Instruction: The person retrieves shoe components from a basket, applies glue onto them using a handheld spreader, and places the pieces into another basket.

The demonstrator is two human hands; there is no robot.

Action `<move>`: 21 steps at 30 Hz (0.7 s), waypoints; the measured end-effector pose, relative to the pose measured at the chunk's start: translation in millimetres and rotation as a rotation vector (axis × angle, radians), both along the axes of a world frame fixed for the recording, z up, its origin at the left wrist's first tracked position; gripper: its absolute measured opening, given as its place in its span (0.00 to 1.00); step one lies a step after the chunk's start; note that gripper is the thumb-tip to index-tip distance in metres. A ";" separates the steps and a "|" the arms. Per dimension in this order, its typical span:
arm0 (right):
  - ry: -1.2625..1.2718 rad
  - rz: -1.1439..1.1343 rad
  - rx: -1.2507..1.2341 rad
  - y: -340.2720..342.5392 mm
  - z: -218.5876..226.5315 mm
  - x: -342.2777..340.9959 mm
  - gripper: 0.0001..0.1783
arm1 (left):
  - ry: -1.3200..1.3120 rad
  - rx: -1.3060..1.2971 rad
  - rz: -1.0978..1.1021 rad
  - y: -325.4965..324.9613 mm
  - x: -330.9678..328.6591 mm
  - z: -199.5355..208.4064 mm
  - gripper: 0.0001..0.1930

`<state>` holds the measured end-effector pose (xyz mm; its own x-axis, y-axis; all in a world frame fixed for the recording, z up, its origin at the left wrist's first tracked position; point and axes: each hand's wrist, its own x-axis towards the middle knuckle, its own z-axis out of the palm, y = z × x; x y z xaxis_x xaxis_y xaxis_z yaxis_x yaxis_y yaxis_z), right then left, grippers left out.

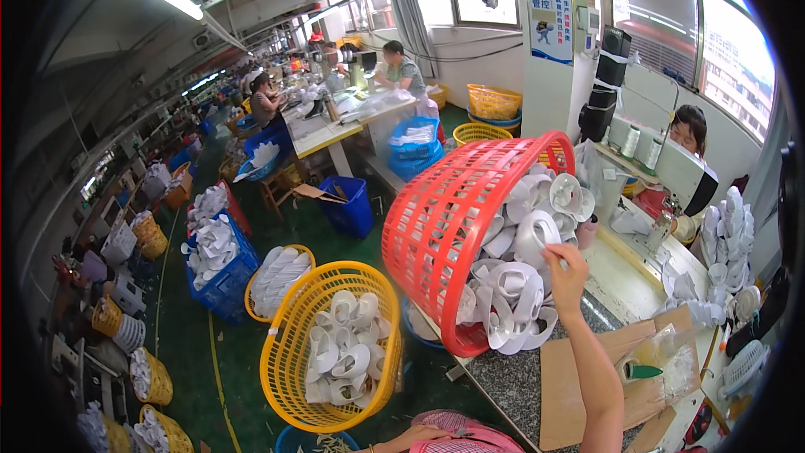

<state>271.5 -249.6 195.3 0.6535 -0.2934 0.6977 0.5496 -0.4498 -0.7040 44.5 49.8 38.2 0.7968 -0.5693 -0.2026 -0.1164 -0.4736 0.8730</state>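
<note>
A red plastic basket (453,210) lies tipped on its side on the worktable, its mouth facing right. White shoe uppers (511,285) fill it and spill out over its rim. My right hand (567,270) reaches in from the lower right, its thumb and fingers pinching the edge of one white shoe upper (533,239) at the top of the pile. Low in the picture, my left hand (419,434) is beside the pink checked clothing, with its fingers mostly hidden. Just above it on the left stands a yellow basket (281,361) holding more white uppers.
Cardboard (579,403) and a green-handled tool (644,372) lie on the speckled tabletop (511,382). A co-worker (689,130) sits behind a sewing machine (671,180) at right. A blue crate (222,277) and blue bin (348,205) stand on the green floor.
</note>
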 end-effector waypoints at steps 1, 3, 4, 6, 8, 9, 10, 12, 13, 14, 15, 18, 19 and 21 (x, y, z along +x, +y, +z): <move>-0.005 0.005 -0.001 -0.2 4.7 -11.8 0.05 | -0.021 0.056 -0.039 4.9 5.5 5.1 0.16; 0.022 -0.037 -0.097 -6.0 5.4 -39.5 0.05 | -0.060 0.166 -0.124 12.4 12.9 13.7 0.15; 0.041 -0.035 -0.135 -12.6 0.4 -52.5 0.05 | -0.082 0.220 -0.168 15.3 16.1 16.9 0.15; 0.061 -0.032 -0.179 -20.3 -11.5 -80.1 0.06 | -0.119 0.327 -0.253 24.2 13.6 18.5 0.15; 0.161 0.035 -0.140 -23.6 -19.7 -111.0 0.08 | -0.125 0.138 -0.167 23.2 16.5 -0.8 0.26; 0.162 0.034 -0.144 -22.8 -24.1 -126.0 0.08 | -0.019 0.125 -0.124 15.5 28.2 2.0 0.25; 0.207 0.063 -0.151 -19.7 -28.1 -141.1 0.09 | 0.088 0.110 -0.082 2.7 39.8 5.4 0.24; 0.244 0.076 -0.153 -16.2 -32.7 -163.6 0.09 | 0.367 -0.164 0.041 -36.7 58.0 25.1 0.33; 0.241 0.125 -0.204 -13.7 -33.0 -175.2 0.10 | 0.611 -0.378 0.072 -56.1 66.1 26.7 0.37; 0.239 0.177 -0.258 -13.7 -34.4 -184.2 0.10 | 0.855 -0.596 0.105 -73.9 74.8 25.2 0.41; 0.240 0.172 -0.263 -16.5 -37.1 -191.8 0.10 | 1.031 -0.730 0.044 -87.4 84.8 24.4 0.44; 0.255 0.195 -0.281 -28.8 -45.9 -215.5 0.10 | 1.342 -0.961 -0.013 -128.4 100.0 41.9 0.37; 0.259 0.182 -0.304 -33.1 -49.7 -222.9 0.10 | 1.336 -0.961 -0.017 -141.8 103.0 35.8 0.30; 0.291 0.123 -0.314 -44.4 -57.2 -239.1 0.10 | 1.434 -0.955 -0.015 -163.1 104.7 31.6 0.15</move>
